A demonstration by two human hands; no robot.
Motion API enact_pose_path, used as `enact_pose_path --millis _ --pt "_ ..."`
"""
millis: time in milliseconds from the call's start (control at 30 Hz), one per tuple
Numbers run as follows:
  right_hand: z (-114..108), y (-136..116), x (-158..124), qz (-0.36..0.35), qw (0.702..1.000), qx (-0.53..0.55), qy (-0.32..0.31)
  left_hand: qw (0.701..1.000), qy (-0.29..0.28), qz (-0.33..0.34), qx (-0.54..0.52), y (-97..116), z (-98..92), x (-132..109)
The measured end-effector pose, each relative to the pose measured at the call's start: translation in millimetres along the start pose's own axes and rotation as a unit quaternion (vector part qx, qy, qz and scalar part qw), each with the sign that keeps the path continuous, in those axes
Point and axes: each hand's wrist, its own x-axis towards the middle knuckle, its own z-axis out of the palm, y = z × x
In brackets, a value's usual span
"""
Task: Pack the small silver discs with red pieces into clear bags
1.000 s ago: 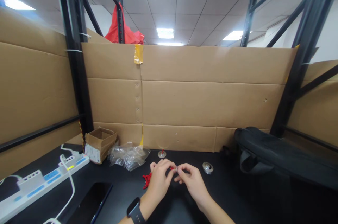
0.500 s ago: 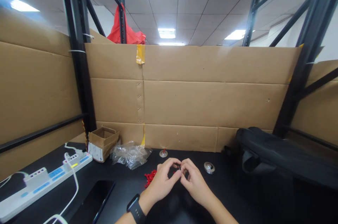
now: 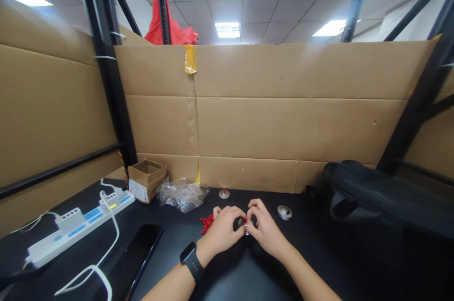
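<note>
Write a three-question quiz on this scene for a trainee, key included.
1. Choose one: what lies right beside the left hand?
(a) a power strip
(b) a red bundle
(c) a cardboard box

2. True or false: the fingers of the left hand and the right hand meet at a small red and shiny thing.

3. Fill in: the black watch sits on the ____ wrist.

Key: 1. b; 2. true; 3. left

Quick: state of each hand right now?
Left hand: fingers curled at a small shiny piece; whether it grips can't be told.
Right hand: closed, fingertips pinching that same piece.
</note>
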Motion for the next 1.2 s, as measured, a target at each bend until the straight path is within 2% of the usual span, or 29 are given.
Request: enact_pose_path --millis 100,167,233,300,400,467,567,667,767,833,1033,1200 --pt "-6.3 -1.2 0.7 0.001 0.999 -0.041 0.003 0.999 -0.017 0.020 0.028 2.4 6.8 -1.7" --pt "-12.1 -0.8 2.1 0.001 0.998 -0.068 0.003 0.998 -0.013 0.040 0.045 3.3 4.9 -1.5" --pt "-18.1 2.0 4.1 -0.003 0.996 -0.088 0.007 0.995 0.001 0.060 0.074 -1.1 -4.8 0.6" --pt "-23.8 7.3 6.0 -0.004 0.994 -0.108 0.011 0.991 0.029 0.049 0.117 -14.1 -21.0 4.0" --pt "-30.8 18.4 7.3 0.017 0.989 -0.144 0.013 0.973 0.090 -0.042 0.208 -48.2 -48.0 7.5" --pt "-34.1 26.0 6.9 0.043 0.983 -0.176 0.017 0.948 0.134 -0.122 0.261 -72.9 -60.8 6.6" --pt "-36.5 36.0 5.6 0.078 0.974 -0.213 0.018 0.917 0.171 -0.197 0.303 -100.1 -67.3 2.4" --pt "-36.7 43.8 5.3 0.092 0.972 -0.214 0.012 0.906 0.164 -0.229 0.316 -112.5 -64.1 -0.2" --pt "-36.0 49.2 5.9 0.098 0.974 -0.204 0.003 0.903 0.163 -0.242 0.314 -117.4 -61.2 -0.1" --pt "-35.5 51.4 6.3 0.099 0.974 -0.202 0.001 0.903 0.182 -0.238 0.307 -119.3 -61.8 0.2" --pt "-34.9 51.9 6.2 0.113 0.970 -0.214 -0.012 0.889 0.294 -0.206 0.284 -117.6 -76.2 -0.8" --pt "-37.7 49.8 6.0 0.131 0.964 -0.231 -0.015 0.879 0.383 -0.138 0.248 -100.9 -92.9 0.2"
